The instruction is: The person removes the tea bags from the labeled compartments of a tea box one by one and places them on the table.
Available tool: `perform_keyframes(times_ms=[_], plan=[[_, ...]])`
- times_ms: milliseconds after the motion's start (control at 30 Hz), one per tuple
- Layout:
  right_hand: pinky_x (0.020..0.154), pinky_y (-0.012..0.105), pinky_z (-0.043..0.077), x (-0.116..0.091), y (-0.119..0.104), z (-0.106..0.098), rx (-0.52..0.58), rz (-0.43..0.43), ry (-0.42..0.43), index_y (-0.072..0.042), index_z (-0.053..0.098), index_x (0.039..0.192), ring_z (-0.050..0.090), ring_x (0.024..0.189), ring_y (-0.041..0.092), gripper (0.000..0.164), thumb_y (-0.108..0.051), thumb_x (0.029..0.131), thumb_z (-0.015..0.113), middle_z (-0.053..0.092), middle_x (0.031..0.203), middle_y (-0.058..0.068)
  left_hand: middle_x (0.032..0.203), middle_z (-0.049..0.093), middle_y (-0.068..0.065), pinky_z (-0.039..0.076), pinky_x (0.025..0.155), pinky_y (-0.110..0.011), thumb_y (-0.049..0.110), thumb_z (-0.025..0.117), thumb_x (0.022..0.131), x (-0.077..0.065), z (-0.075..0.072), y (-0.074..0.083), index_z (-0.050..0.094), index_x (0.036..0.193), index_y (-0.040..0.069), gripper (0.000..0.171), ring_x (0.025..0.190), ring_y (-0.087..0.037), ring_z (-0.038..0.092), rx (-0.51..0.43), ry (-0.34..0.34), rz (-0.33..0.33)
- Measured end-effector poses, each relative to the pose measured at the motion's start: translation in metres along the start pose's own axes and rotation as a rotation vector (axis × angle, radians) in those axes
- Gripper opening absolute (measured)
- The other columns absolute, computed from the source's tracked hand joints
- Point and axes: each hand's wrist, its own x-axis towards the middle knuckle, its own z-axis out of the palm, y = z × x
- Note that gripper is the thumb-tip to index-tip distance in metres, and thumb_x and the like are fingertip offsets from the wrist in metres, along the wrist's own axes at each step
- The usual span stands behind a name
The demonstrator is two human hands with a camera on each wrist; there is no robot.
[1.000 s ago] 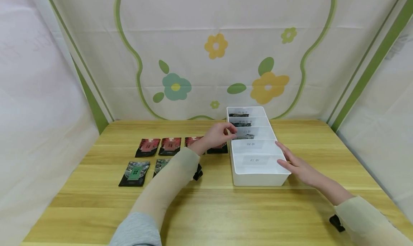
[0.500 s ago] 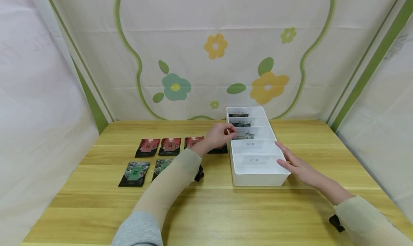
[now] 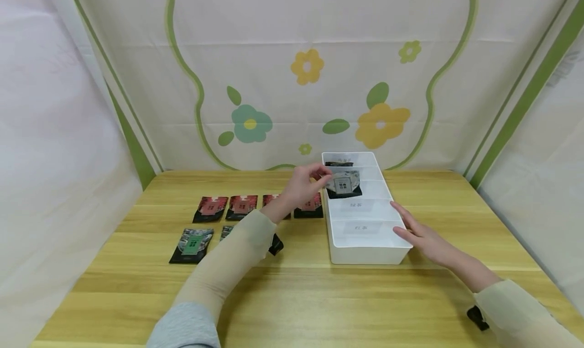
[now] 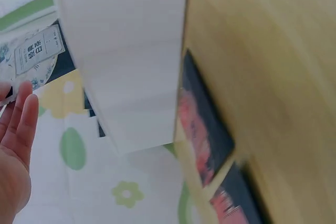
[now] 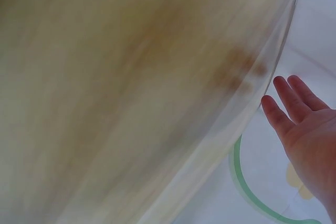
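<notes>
From where I stand, I see the left hand [image 3: 304, 185] pinching a grey-and-black packet [image 3: 344, 184] between thumb and fingers, by its upper left corner. The packet is to the right of this hand, with its printed face showing, over the middle part of a white divided box [image 3: 365, 254]; whether its lower edge is inside a compartment, I cannot tell. The right hand [image 3: 426, 240] is at the box's right side, its fingers extended and touching the rim without a grip. Left of the box, four red-and-black packets [image 3: 210, 208] lie on the wooden table [image 3: 319, 307].
</notes>
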Motion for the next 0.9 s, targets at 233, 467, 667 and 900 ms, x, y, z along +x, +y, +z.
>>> perform_keyframes(times_ms=[233, 467, 667, 900], plan=[[0.102, 0.059, 0.028, -0.001, 0.002, 0.001, -0.001, -0.006, -0.003, -0.027, 0.003, 0.158, 0.025, 0.134, 0.053, 0.065, -0.027, 0.106, 0.042, 0.006, 0.159, 0.020, 0.087, 0.068, -0.001, 0.051, 0.054, -0.028, 0.010, 0.063, 0.096, -0.010, -0.017, 0.011, 0.068, 0.101, 0.004, 0.009, 0.074, -0.019, 0.066, -0.071, 0.026, 0.016], [0.104, 0.047, 0.030, 0.000, 0.003, 0.000, -0.008, -0.005, -0.001, -0.029, 0.002, 0.157, 0.024, 0.135, 0.052, 0.064, -0.028, 0.106, 0.041, 0.006, 0.160, 0.018, 0.086, 0.068, -0.003, 0.053, 0.060, -0.026, 0.006, 0.063, 0.095, -0.028, -0.034, 0.014, 0.067, 0.098, 0.003, 0.005, 0.072, -0.025, 0.066, -0.055, 0.024, 0.139], [0.105, 0.048, 0.030, 0.000, 0.003, -0.001, -0.005, -0.002, -0.007, -0.029, 0.002, 0.157, 0.023, 0.135, 0.053, 0.064, -0.028, 0.106, 0.041, 0.005, 0.160, 0.018, 0.087, 0.067, -0.007, 0.054, 0.062, -0.031, 0.003, 0.063, 0.094, -0.048, -0.050, 0.016, 0.067, 0.099, 0.002, 0.006, 0.068, -0.012, 0.065, -0.041, 0.012, 0.197], [0.100, 0.066, 0.025, -0.001, 0.003, 0.000, 0.012, 0.006, -0.009, -0.029, 0.001, 0.157, 0.023, 0.134, 0.054, 0.065, -0.029, 0.106, 0.040, 0.005, 0.159, 0.020, 0.089, 0.067, -0.007, 0.055, 0.059, -0.027, 0.002, 0.061, 0.095, -0.072, -0.074, 0.020, 0.065, 0.105, 0.003, 0.011, 0.073, -0.017, 0.066, -0.028, -0.034, 0.118]])
